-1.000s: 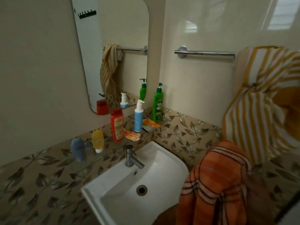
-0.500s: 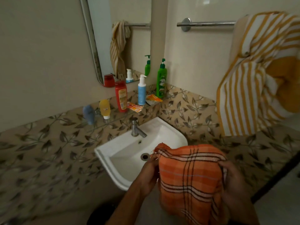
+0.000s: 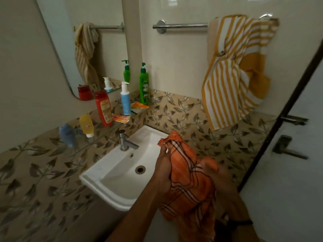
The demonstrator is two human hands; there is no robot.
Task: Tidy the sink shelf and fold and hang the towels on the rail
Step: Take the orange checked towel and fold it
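- Orange checked towel (image 3: 188, 180) hangs bunched between your two hands, in the air in front of the sink (image 3: 111, 172) and over its right front corner.
- Your left hand (image 3: 165, 165) grips the towel's left side. The fingers (image 3: 163, 151) are curled around a gathered top corner that sticks up above them.
- Your right hand (image 3: 222, 179) is against the towel's right side. It is motion-blurred and partly covered by cloth, so you cannot tell whether those fingers are gripping or just touching.
- The yellow-and-white striped towel (image 3: 232, 72) is on the rail (image 3: 181, 25), draped unevenly over its right end. It is crumpled, with a fold knotted in the middle, and the left part of the rail is bare.
- The glass shelf (image 3: 97, 135) runs along the wall above the tap (image 3: 125, 141).
- From left to right it carries a blue tube (image 3: 67, 135), a yellow tube (image 3: 86, 124) standing on its white cap, a red bottle (image 3: 104, 109), a blue-and-white pump bottle (image 3: 125, 100) and a green pump bottle (image 3: 144, 86).
- One orange sachet (image 3: 121, 118) lies flat between the red bottle and the blue-and-white one, and a second sachet (image 3: 139, 106) lies at the foot of the green bottle.
- The mirror (image 3: 83, 49) above the shelf reflects the bottles and the striped towel.
- A door (image 3: 288, 172) with a dark lever handle (image 3: 286, 149) stands at your right.
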